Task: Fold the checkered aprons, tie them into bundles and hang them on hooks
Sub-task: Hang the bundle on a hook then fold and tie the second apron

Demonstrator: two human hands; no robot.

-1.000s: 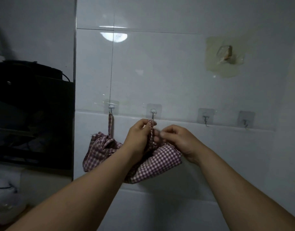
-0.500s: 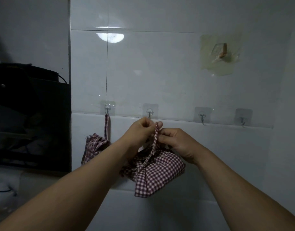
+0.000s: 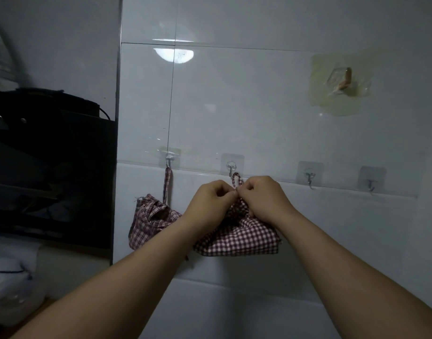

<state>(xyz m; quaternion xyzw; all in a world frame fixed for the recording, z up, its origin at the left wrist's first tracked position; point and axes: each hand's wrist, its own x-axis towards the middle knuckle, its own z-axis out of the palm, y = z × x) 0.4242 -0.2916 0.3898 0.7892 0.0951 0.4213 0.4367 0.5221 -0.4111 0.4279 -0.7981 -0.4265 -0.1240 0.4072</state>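
Your left hand (image 3: 210, 201) and right hand (image 3: 261, 196) meet at the tiled wall (image 3: 259, 106), each pinching the base of a thin strap loop (image 3: 235, 179) whose top reaches the second hook (image 3: 231, 167); whether it has caught there is unclear. The checkered apron bundle (image 3: 244, 241) sagging under your wrists looks light, soft and floppy, so hold it by that loop, kept spread. A hung bundle (image 3: 149, 216) dangles from the first hook (image 3: 169, 161).

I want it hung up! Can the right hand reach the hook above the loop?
Probably yes. The right hand pinches the loop just under the second hook, with nothing seen between them. The left hand pinches the loop beside it, not in the way.
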